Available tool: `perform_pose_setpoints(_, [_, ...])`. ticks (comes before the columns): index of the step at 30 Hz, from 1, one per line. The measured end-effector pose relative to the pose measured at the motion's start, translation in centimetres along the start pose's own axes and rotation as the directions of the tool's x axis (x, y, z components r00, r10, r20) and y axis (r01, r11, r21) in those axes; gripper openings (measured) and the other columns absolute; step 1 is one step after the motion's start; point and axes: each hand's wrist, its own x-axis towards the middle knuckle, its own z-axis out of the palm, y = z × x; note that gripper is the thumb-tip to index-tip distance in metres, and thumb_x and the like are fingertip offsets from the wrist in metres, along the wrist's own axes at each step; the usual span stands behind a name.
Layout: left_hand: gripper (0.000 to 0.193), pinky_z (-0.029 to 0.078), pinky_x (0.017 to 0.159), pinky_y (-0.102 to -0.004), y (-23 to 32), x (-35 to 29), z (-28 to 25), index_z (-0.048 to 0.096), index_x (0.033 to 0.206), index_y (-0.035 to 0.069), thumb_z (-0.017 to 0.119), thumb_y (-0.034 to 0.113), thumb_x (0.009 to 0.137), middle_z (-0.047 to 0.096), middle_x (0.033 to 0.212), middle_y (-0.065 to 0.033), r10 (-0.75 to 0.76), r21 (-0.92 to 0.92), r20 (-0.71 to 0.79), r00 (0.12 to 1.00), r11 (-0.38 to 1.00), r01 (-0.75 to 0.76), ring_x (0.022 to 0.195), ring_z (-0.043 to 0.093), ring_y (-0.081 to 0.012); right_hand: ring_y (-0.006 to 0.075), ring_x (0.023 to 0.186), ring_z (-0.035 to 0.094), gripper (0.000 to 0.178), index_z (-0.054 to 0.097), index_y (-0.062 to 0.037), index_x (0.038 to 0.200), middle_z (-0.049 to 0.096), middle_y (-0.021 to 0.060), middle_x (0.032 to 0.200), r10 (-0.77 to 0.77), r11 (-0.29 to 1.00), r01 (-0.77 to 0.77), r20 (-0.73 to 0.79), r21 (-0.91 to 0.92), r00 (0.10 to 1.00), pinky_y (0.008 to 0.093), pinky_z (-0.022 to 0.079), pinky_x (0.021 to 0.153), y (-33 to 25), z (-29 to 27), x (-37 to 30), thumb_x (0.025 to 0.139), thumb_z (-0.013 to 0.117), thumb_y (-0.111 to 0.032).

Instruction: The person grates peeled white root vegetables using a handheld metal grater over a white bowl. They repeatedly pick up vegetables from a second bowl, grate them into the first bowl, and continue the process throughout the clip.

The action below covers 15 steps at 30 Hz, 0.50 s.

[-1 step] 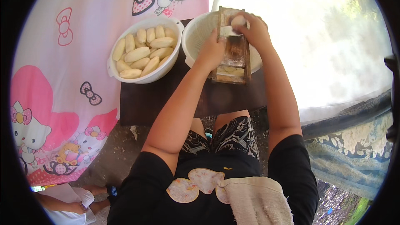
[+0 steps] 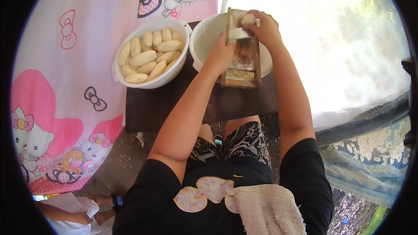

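Observation:
A wooden slicer (image 2: 243, 54) with a pale metal blade rests across a white bowl (image 2: 201, 39) at the far middle. My left hand (image 2: 221, 55) is closed on the slicer's left side rail, thumb up along it. My right hand (image 2: 266, 29) pinches a pale peeled banana piece (image 2: 248, 20) against the board, just beyond the blade. Through the gap at the slicer's near end, pale yellow slices (image 2: 244, 75) show. The fingers of my right hand partly cover the piece, and the slicer hides much of the bowl.
A white two-handled basin (image 2: 153, 84) full of peeled bananas (image 2: 146, 57) stands left on the dark table (image 2: 174, 104). A pink cartoon-print curtain (image 2: 61, 82) hangs at left, a bright white sheet (image 2: 335, 61) at right. Another person's arm (image 2: 61, 213) shows lower left.
My right hand and the banana piece have shifted slightly away from me along the slicer, uncovering more of the blade. My left hand stays on the frame.

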Motion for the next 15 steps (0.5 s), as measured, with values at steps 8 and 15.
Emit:
perform_pose_setpoints(8, [0.059,0.034,0.107,-0.0422,0.3,-0.4,0.1,0.029,0.146,-0.003,0.044,0.026,0.096,0.046,0.136,-0.0306,-0.035,0.036,-0.031,0.999,0.999,0.036,0.127,0.045,-0.0413,0.0314,0.112,0.054,0.039,0.064,-0.0112,0.114,0.065,0.0097,0.111,-0.121,0.982,0.112,0.05,0.149,0.991,0.043,0.034,0.103,0.1,-1.1,-6.6,0.078,0.069,-0.027])
perform_pose_setpoints(15, [0.059,0.034,0.107,-0.0428,0.2,0.1,-0.2,0.03,0.145,-0.002,0.043,0.027,0.096,0.046,0.135,-0.0311,-0.012,0.068,-0.034,0.999,0.998,0.014,0.127,0.045,-0.0419,0.0311,0.108,0.056,0.035,0.065,-0.0115,0.112,0.064,0.0111,0.106,-0.025,0.995,0.018,0.07,0.101,0.997,0.0413,0.041,0.096,0.5,0.8,0.1,0.079,0.07,-0.023])
